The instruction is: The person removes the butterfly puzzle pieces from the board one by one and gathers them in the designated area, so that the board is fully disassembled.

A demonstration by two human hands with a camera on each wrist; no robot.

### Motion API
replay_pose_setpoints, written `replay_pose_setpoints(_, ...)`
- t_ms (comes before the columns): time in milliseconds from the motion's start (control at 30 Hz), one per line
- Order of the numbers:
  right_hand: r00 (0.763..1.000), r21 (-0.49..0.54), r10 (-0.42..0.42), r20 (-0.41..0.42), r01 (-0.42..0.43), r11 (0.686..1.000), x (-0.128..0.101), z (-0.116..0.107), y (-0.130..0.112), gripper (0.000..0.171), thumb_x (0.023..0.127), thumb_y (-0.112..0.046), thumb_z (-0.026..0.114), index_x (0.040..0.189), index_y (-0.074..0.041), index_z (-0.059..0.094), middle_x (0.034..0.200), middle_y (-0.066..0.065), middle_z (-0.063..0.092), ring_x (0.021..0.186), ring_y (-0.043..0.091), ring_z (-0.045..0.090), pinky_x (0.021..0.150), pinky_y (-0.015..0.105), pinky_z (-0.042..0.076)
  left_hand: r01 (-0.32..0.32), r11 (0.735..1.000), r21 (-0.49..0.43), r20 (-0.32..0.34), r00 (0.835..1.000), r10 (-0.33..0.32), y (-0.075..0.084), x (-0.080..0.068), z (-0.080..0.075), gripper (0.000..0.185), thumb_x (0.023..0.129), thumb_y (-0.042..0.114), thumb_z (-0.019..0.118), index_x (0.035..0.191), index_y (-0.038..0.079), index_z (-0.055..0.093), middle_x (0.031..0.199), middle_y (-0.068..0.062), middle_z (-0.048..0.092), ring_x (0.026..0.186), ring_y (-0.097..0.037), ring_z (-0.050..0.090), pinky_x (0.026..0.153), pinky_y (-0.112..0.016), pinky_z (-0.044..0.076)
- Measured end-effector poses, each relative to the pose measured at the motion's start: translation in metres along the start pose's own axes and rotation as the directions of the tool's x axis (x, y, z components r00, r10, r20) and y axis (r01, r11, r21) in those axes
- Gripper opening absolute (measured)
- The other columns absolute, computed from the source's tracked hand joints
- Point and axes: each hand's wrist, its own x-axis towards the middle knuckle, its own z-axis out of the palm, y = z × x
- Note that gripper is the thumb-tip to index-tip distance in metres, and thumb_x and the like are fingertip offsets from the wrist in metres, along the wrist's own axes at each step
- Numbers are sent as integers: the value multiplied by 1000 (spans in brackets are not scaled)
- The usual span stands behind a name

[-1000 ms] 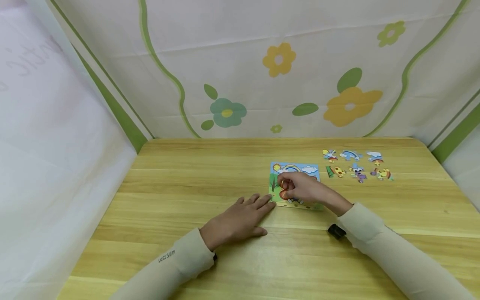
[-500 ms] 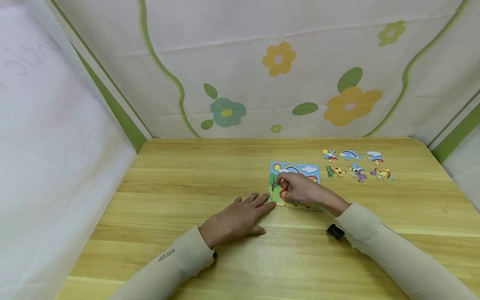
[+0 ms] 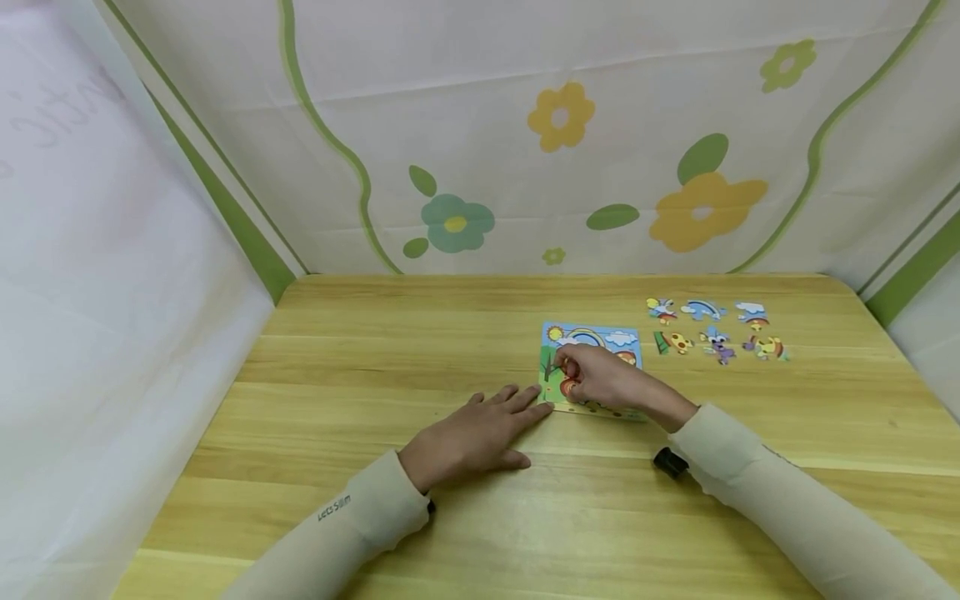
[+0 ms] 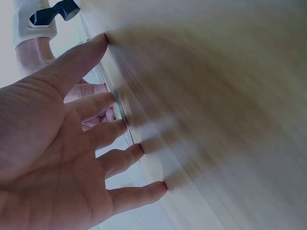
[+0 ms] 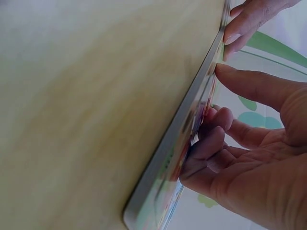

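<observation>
Puzzle board: a flat rectangular wooden picture board [image 3: 592, 367], printed with sun, rainbow and clouds, lay on the pale wooden table [image 3: 375, 350], right of centre and near the person.
Piece in hand: a small orange-red cut-out piece [image 3: 567, 388] sat at the board's left part, under the right fingertips; whether it was fully seated could not be told.
Right hand: the right hand [image 3: 603, 377] was curled over the board, fingertips pinching or pressing that piece; the right wrist view showed bent fingers [image 5: 211, 139] against the board's printed face.
Left hand: the left hand [image 3: 472, 437] lay flat, fingers straight and spread, holding nothing; its fingertips [image 4: 108, 40] touched the board's near left edge, judged to be bracing it against sliding.
Loose pieces: seven or so coloured cut-outs [image 3: 712, 329] lay in two rows at the table's far right, apart from the board, within the right hand's reach.
Surroundings: white cloth with flowers and green stripes [image 3: 558, 117] screened the table behind.
</observation>
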Motion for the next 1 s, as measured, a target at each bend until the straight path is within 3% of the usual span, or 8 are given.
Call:
replay_pose_setpoints(367, 1000, 43, 25, 16, -26, 999, 0, -1, 1, 29, 92, 12, 64, 120, 3, 62, 94, 14, 61, 81, 19, 54, 70, 30, 48, 0, 1000, -20, -1, 1000, 0, 0, 0, 0, 76, 104, 46, 62, 168, 28, 26, 177, 1, 17, 162, -27, 24, 122, -61, 35)
replay_pose_setpoints(1000, 1000, 3, -6, -11, 6, 1000, 0, 1, 4, 25, 95, 11, 61, 116, -2, 63, 83, 8, 59, 66, 15, 55, 63, 28, 46, 2, 999, -51, -1, 1000, -2, 0, -1, -1, 77, 104, 44, 62, 169, 28, 23, 177, 1, 16, 163, -27, 21, 124, -62, 32)
